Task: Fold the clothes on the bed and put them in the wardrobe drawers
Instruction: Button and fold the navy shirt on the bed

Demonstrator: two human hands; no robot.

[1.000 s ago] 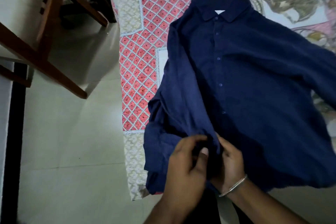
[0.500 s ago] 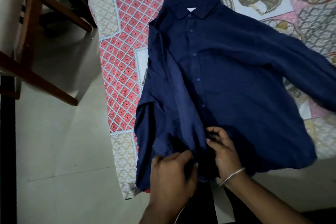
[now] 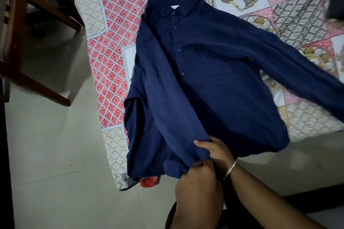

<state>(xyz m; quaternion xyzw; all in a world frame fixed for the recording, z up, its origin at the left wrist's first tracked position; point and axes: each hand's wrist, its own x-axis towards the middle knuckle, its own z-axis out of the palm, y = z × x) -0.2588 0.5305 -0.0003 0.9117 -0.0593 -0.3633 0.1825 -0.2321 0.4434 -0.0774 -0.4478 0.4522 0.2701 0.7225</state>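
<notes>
Hands, left hand and right hand, pinch the shirt hem overhanging the bed corner.

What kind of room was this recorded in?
Probably a bedroom at home: a bed with a patterned bedspread, a navy shirt spread on it, a tiled floor and wooden furniture beside it.
</notes>
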